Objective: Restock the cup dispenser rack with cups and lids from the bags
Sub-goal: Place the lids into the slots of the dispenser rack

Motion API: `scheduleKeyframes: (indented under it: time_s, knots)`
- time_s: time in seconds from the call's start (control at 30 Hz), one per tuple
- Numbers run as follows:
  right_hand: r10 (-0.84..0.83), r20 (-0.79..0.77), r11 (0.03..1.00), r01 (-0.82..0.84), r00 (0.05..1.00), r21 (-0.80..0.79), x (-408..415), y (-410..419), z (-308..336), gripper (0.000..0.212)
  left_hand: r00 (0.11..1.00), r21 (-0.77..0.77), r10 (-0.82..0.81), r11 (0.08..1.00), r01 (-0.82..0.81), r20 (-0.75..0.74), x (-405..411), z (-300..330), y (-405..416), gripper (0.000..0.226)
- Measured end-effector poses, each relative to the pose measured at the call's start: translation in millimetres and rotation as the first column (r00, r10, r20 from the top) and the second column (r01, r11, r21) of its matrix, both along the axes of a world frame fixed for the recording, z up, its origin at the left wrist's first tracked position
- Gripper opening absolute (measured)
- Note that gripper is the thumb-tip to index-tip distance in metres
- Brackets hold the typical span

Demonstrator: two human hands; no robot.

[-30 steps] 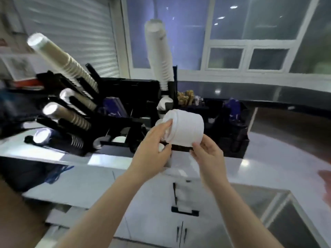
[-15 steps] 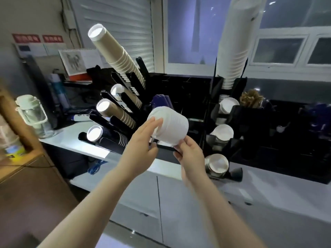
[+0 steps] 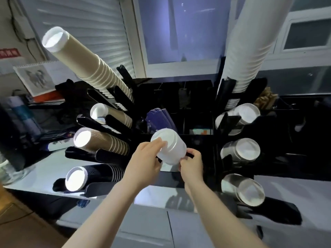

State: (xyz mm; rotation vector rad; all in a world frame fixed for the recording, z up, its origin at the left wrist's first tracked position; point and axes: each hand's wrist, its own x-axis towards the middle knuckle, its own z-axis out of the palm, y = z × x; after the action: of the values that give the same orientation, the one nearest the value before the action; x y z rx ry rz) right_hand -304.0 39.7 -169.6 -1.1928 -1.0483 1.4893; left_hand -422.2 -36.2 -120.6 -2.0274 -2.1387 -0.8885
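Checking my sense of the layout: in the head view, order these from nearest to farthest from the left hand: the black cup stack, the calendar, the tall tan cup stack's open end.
1. black cup stack, low, left of the left hand.
2. tall tan cup stack, open end upper left.
3. calendar, far left by the wall.

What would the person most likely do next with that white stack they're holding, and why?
Probably steer the white stack of lids rightward into one of the lid slots. Both the left hand and right hand grip it in front of the black rack, and the white lid stacks sit on the right.
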Motion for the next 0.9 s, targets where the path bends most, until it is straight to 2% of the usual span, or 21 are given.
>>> scheduleKeyframes:
  time_s: [0.17,0.3,0.4,0.57,0.7,0.77,0.9]
  knots:
    - [0.011,0.274,1.000,-0.011,0.962,-0.001,-20,2,-13,0.034,0.999,-0.097,0.025,0.995,-0.021,0.039,-20,-28,21,0.064]
    - [0.072,0.376,0.996,-0.084,0.924,0.016,-26,-1,-12,0.036,0.999,-0.100,-0.008,0.995,0.011,0.034,-29,-33,31,0.065]
    - [0.091,0.502,0.991,-0.126,0.860,0.036,-33,-5,-14,0.043,0.999,-0.104,-0.042,0.994,0.042,0.003,-30,-37,32,0.066]
    - [-0.023,0.783,0.982,-0.134,0.622,0.135,-30,-5,-18,0.024,0.998,-0.079,-0.065,0.995,0.063,-0.017,-32,-40,38,0.063]
    - [-0.131,0.937,0.924,-0.303,0.324,0.234,-20,-1,-26,0.043,0.997,-0.066,-0.080,0.995,0.079,-0.008,-32,-41,40,0.063]
    - [-0.206,0.947,0.880,-0.377,0.246,0.289,-14,-2,-32,0.050,0.995,-0.044,-0.093,0.995,0.092,-0.027,-30,-42,41,0.062]
    - [-0.279,0.948,0.816,-0.482,0.154,0.319,-2,-1,-42,0.061,0.986,0.050,-0.099,0.993,0.106,-0.136,-22,-42,38,0.066]
